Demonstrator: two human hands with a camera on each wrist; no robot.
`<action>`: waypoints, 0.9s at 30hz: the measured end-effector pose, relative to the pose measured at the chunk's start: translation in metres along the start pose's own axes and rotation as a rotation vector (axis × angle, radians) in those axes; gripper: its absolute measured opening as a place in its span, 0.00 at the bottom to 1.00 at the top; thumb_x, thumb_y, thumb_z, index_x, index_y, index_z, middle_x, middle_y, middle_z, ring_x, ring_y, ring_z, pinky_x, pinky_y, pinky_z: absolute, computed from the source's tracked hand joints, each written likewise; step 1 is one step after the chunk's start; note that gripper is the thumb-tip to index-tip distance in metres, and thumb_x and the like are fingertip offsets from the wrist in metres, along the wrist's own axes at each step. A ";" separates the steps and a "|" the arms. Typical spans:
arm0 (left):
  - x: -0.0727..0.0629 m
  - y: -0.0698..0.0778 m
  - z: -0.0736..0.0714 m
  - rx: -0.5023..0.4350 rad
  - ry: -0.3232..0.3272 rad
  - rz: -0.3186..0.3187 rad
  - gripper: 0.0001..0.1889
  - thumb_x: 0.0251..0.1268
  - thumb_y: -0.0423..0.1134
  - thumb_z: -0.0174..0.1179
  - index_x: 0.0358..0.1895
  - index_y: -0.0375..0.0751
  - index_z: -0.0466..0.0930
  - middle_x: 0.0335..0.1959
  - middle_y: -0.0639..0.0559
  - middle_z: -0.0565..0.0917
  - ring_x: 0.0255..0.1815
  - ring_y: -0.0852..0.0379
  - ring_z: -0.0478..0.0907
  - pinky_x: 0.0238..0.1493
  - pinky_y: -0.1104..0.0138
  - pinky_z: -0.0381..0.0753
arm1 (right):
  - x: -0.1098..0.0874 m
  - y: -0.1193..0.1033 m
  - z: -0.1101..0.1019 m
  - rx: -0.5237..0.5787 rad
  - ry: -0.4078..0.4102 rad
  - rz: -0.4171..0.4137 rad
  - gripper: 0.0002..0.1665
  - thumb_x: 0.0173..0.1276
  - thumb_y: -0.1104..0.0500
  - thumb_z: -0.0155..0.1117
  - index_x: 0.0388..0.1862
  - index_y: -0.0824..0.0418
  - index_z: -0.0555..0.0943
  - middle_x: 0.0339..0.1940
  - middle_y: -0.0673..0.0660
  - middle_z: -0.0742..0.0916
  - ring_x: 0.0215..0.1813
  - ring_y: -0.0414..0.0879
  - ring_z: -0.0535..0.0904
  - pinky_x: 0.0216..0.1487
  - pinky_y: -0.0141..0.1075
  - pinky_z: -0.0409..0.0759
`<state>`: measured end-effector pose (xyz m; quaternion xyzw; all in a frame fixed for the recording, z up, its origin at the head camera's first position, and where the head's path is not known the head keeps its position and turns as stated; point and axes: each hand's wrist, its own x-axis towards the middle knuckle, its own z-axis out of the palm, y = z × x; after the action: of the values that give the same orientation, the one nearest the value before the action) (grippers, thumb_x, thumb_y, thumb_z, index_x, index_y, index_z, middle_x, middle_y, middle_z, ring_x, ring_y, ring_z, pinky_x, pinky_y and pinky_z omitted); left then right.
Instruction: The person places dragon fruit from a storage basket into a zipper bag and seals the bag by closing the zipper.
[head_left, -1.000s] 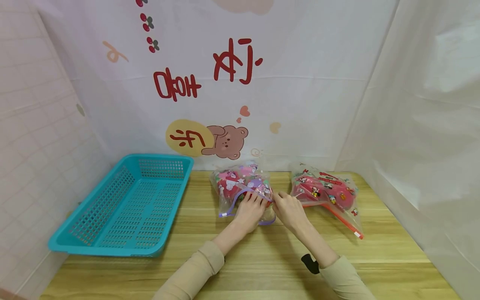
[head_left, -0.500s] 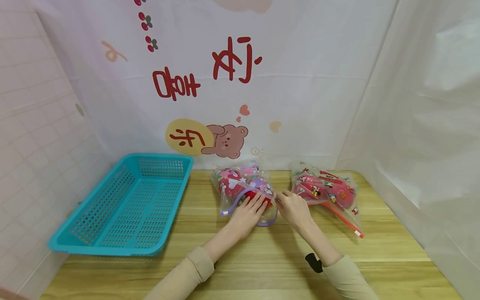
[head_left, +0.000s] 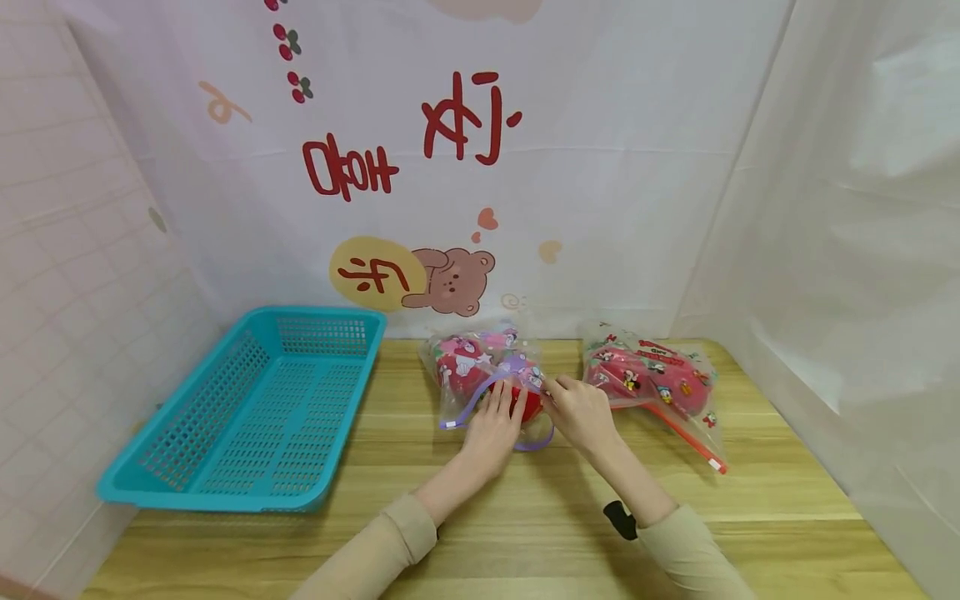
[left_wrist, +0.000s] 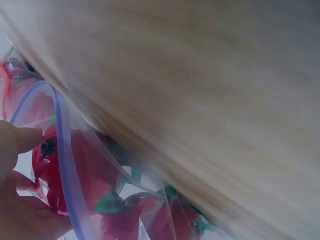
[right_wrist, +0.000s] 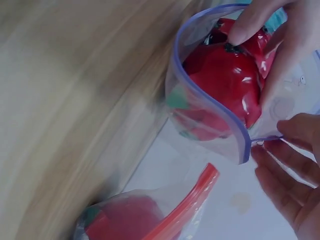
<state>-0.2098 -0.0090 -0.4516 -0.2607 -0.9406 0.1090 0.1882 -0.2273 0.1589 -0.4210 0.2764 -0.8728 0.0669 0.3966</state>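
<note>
A clear zip bag (head_left: 457,367) with purple edging and cartoon prints lies at the middle back of the table, its mouth spread towards me. Several glossy red fruits are inside. My left hand (head_left: 491,429) is at the mouth, thumb and fingers round a red fruit (right_wrist: 225,80) with a black spot on its end. At the mouth's right side, my right hand (head_left: 577,415) pinches the purple edge (right_wrist: 245,147) between thumb and fingers. The left wrist view shows the fruit (left_wrist: 47,170) partly behind the purple strip, with the left hand (left_wrist: 25,200) around it.
To the left stands a turquoise plastic basket (head_left: 348,417) with perforated sides. A second clear bag (head_left: 652,379) with a red slider strip and red fruits lies on the right. White printed sheets (head_left: 615,167) wall the wooden table (head_left: 525,542) at the back and sides.
The left hand's fingers have shifted a little over the fruit, and more red shows at the bag's mouth. My right hand went slightly right, then back left, still on the bag's edge.
</note>
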 end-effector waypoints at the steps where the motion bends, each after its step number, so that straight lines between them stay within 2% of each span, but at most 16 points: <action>1: 0.002 0.001 0.001 -0.008 -0.012 -0.010 0.35 0.63 0.47 0.60 0.72 0.43 0.59 0.70 0.38 0.66 0.71 0.46 0.65 0.68 0.60 0.69 | 0.001 -0.001 0.000 0.003 0.007 -0.009 0.11 0.46 0.64 0.75 0.31 0.61 0.85 0.20 0.52 0.83 0.15 0.42 0.73 0.12 0.33 0.69; 5: 0.009 0.003 0.003 0.009 -0.038 -0.018 0.35 0.63 0.45 0.60 0.72 0.45 0.59 0.69 0.39 0.67 0.70 0.47 0.67 0.69 0.60 0.67 | 0.004 -0.004 -0.002 0.001 0.026 -0.036 0.09 0.43 0.69 0.71 0.24 0.61 0.80 0.15 0.50 0.79 0.12 0.37 0.61 0.11 0.27 0.57; 7: 0.011 0.003 0.005 0.025 -0.030 -0.020 0.36 0.60 0.42 0.63 0.71 0.45 0.60 0.68 0.39 0.68 0.69 0.48 0.68 0.69 0.60 0.68 | 0.005 -0.006 -0.003 0.001 0.036 -0.046 0.10 0.42 0.70 0.70 0.20 0.60 0.77 0.14 0.49 0.76 0.13 0.35 0.56 0.12 0.25 0.53; 12: 0.015 0.004 0.007 0.045 -0.004 -0.043 0.40 0.51 0.46 0.70 0.68 0.44 0.62 0.65 0.41 0.70 0.66 0.49 0.70 0.69 0.60 0.69 | 0.005 -0.009 -0.003 0.022 0.055 -0.062 0.12 0.40 0.71 0.68 0.18 0.58 0.74 0.12 0.48 0.72 0.16 0.34 0.49 0.16 0.23 0.46; 16: 0.018 0.004 0.007 0.034 0.001 -0.056 0.40 0.48 0.48 0.72 0.66 0.42 0.64 0.63 0.41 0.71 0.63 0.49 0.72 0.68 0.60 0.70 | 0.005 -0.011 -0.002 0.042 0.046 -0.055 0.13 0.39 0.70 0.67 0.16 0.58 0.71 0.12 0.48 0.71 0.16 0.33 0.48 0.17 0.23 0.44; 22: 0.023 0.002 0.007 0.032 -0.017 -0.075 0.35 0.57 0.51 0.64 0.66 0.41 0.65 0.66 0.40 0.70 0.62 0.49 0.71 0.64 0.60 0.72 | 0.007 -0.013 -0.004 0.084 0.008 -0.029 0.16 0.41 0.71 0.66 0.14 0.57 0.69 0.12 0.49 0.71 0.16 0.34 0.51 0.17 0.23 0.46; 27: 0.024 0.001 0.005 0.026 -0.024 -0.087 0.35 0.58 0.52 0.63 0.67 0.43 0.64 0.66 0.41 0.69 0.61 0.50 0.70 0.61 0.57 0.74 | 0.009 -0.015 -0.007 0.101 -0.019 -0.001 0.15 0.41 0.72 0.66 0.15 0.58 0.69 0.12 0.49 0.72 0.15 0.35 0.53 0.16 0.23 0.49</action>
<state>-0.2304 0.0040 -0.4495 -0.2160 -0.9516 0.1161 0.1850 -0.2193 0.1444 -0.4116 0.2973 -0.8720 0.1080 0.3737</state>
